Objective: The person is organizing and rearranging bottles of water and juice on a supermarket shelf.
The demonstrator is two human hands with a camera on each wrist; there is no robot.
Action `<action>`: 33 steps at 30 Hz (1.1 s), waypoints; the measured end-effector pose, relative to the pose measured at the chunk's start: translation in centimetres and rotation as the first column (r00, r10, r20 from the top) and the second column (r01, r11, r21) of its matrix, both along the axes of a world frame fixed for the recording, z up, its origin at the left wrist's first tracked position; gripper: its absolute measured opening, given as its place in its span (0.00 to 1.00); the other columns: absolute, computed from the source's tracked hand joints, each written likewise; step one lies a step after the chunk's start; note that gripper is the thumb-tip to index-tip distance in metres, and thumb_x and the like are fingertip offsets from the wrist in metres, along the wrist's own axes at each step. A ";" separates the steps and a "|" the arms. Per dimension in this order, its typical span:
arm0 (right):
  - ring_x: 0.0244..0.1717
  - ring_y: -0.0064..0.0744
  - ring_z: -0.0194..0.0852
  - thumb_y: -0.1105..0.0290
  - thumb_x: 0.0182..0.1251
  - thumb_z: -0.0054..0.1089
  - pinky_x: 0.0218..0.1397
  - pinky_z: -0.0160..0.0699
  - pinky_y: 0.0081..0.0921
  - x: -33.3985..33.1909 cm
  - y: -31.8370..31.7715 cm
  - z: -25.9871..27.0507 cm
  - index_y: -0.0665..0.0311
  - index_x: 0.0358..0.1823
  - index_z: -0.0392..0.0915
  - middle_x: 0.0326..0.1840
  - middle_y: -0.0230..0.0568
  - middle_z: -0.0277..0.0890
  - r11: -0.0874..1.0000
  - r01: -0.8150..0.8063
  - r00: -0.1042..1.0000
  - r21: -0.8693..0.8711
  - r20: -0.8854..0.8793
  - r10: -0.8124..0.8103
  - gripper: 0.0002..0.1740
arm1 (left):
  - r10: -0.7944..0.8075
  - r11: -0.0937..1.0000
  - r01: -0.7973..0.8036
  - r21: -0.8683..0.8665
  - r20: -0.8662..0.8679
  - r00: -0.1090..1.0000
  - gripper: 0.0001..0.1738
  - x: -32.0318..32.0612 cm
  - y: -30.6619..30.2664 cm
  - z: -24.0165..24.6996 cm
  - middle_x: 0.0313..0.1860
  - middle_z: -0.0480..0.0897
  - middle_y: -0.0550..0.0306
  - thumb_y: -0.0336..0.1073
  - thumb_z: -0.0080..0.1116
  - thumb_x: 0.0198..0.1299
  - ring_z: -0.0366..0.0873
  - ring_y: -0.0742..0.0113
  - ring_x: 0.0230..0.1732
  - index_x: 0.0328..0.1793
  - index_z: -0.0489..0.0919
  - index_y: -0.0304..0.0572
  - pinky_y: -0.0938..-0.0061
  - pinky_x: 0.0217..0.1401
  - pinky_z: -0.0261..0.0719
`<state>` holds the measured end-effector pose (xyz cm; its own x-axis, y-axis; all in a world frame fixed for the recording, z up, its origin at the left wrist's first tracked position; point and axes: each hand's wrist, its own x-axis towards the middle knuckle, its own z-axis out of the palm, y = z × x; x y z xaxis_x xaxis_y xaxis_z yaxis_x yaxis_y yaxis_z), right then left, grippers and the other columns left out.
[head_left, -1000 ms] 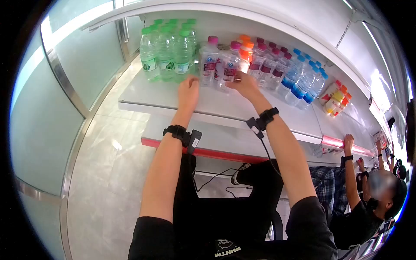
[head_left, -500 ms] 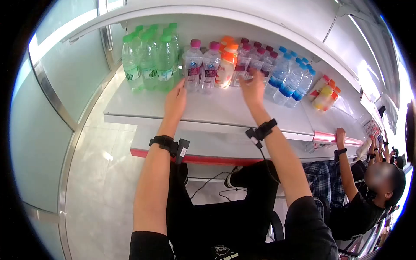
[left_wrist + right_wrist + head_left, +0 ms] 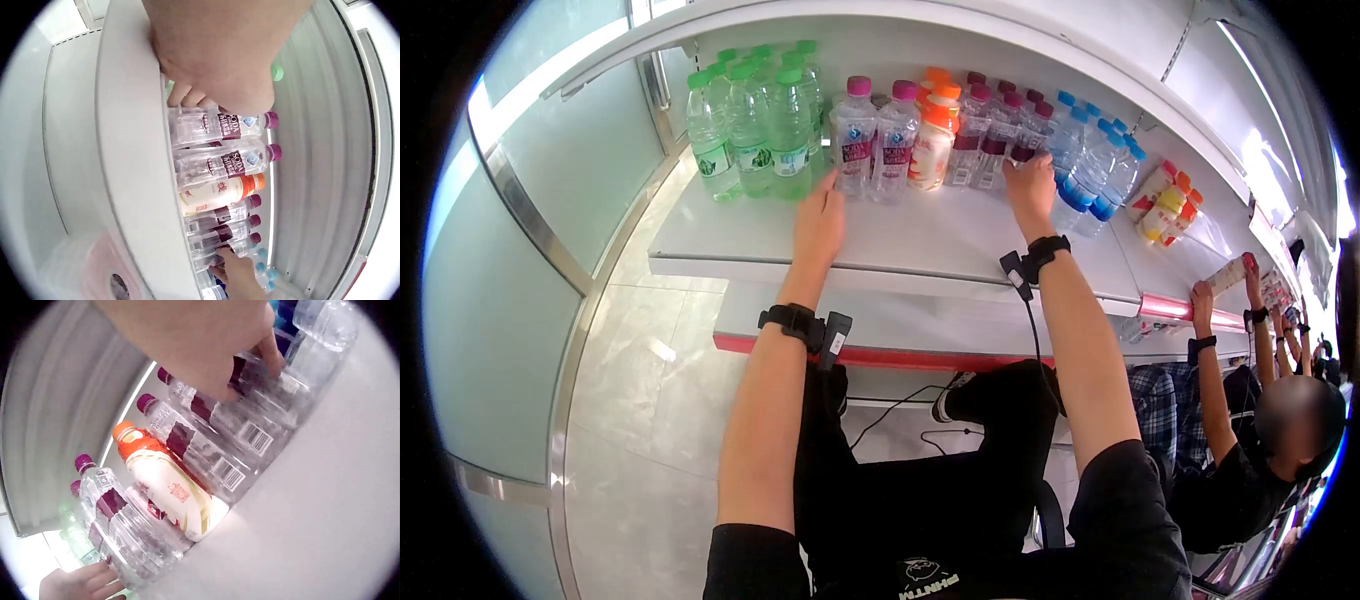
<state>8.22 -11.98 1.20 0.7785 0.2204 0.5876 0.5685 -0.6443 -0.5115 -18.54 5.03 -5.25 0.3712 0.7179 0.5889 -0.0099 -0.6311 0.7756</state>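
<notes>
Two clear soda bottles with pink caps stand side by side, the left one (image 3: 855,150) next to my left hand (image 3: 820,225). That hand's extended fingers touch or nearly touch its left side. On their right stands a white bottle with an orange cap (image 3: 932,150). Several maroon-capped bottles (image 3: 970,140) follow in rows. My right hand (image 3: 1031,195) grips the lower part of the front one at the right end; in the right wrist view thumb and finger (image 3: 270,353) lie round a clear bottle with a maroon label (image 3: 284,397). Its far side is hidden.
Green-capped bottles (image 3: 750,130) stand on the left of the shelf (image 3: 900,235), blue-capped ones (image 3: 1094,180) right beside my right hand. Farther right are yellow and white bottles (image 3: 1165,212). An upper shelf edge (image 3: 960,22) runs overhead. Another person (image 3: 1240,500) sits at the right.
My right hand has let go of a pink-capped bottle and moved right to a maroon-capped one. The two pink-capped bottles stand closer together. My left hand stays near the left one.
</notes>
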 end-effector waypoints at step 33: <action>0.41 0.53 0.85 0.54 0.50 0.68 0.47 0.81 0.40 -10.3 -1.2 -0.9 0.75 0.50 0.74 0.38 0.55 0.84 0.758 -0.646 0.752 0.092 -0.090 0.653 0.33 | 0.035 0.998 -0.036 0.049 0.023 0.999 0.24 -0.1 -0.8 0.6 0.50 0.83 0.34 0.42 0.47 0.67 0.80 0.39 0.53 0.62 0.78 0.35 0.58 0.58 0.75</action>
